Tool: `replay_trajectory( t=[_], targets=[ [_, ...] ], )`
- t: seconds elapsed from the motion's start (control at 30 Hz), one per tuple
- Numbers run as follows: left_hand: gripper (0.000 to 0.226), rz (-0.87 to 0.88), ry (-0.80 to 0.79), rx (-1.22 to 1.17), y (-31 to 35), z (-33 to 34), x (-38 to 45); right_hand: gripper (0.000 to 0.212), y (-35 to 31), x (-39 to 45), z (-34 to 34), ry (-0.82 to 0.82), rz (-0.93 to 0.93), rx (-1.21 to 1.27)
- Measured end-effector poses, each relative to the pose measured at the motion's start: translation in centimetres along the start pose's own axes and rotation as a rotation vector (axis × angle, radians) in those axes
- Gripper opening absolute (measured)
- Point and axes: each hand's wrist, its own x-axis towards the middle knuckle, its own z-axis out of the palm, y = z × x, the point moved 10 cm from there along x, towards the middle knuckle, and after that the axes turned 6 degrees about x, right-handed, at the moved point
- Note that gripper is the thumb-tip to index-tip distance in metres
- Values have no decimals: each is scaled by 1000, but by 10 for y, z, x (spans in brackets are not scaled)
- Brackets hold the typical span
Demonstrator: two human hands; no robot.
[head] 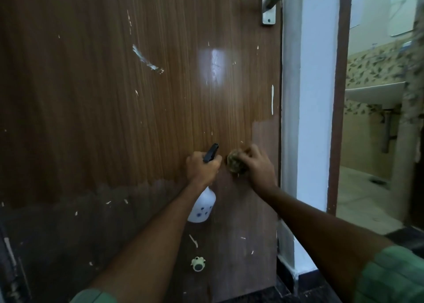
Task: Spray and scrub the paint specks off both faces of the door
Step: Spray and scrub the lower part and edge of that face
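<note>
Left hand [202,168] grips white plastic spray bottle with black trigger [203,205]; right hand [258,165] presses greenish round scrub pad [235,164] on brown wood-grain door [91,107]. I judge early: white paint specks [146,59] remain left and far up; other face unseen.

spray bottle [202,207] left of scrubber [235,164], both before door [114,119]

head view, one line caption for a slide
Left hand holds spray bottle, right hand presses scrubber on paint-flecked door.

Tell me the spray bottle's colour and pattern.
White spray bottle with blue spots, black nozzle; head view.
</note>
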Motion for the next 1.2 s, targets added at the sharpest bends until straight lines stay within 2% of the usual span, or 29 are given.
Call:
replay_trajectory(
  t=[0.07, 0.13, 0.2, 0.33, 0.37, 0.43, 0.53, 0.57, 0.63, 0.77, 0.83, 0.9, 1.0, 1.07, 1.2],
  targets=[
    [30, -3, -7, -17, 3, 7, 4, 52, 8, 40, -34, 205, 151, 87],
    [30, -6, 0, -30, 8, 12, 7, 59, 5, 61, -51, 329, 208, 135],
    [30, -5, -2, -58, 16, 19, 8, 58, 2, 49, -43, 312, 200, 96],
    [30, 28, -35, -77, 38, 35, 3, 56, 0, -23, 2, 14, 32, -46],
    [29, 31, -49, -69, 39, 41, 1, 53, 6, -23, 3, -12, 13, -31],
    [29, 24, -81, -67, 36, 52, -3, 48, 17, 6, -16, 90, 89, 64],
    [31, 36, -88, -31, 35, 67, -2, 54, 30, 62, -60, 364, 246, 130],
    [33, 39, -88, -13, 36, 69, -1, 55, 30, 71, -63, 376, 260, 116],
    [34, 42, -93, 9, 43, 70, 2, 53, 30, 70, -61, 360, 211, 62],
    [36, 80, -98, 31, 69, 72, 5, 57, 46, 3, -33, 134, 74, -41],
    [34, 50, -75, 36, 78, 73, 9, 58, 57, -5, -33, 70, 42, -15],
    [29, 4, -60, 22, 84, 75, 15, 58, 63, 18, -48, 145, 76, 41],
    [31, -56, -42, -30, 93, 80, 22, 61, 79, 50, -72, 355, 311, 154],
    [33, -94, -23, -79, 96, 80, 24, 60, 81, 47, -70, 374, 348, 156],
    [31, -76, -13, -52, 109, 81, 28, 64, 83, 14, -55, 278, 259, 82]
  ],
)
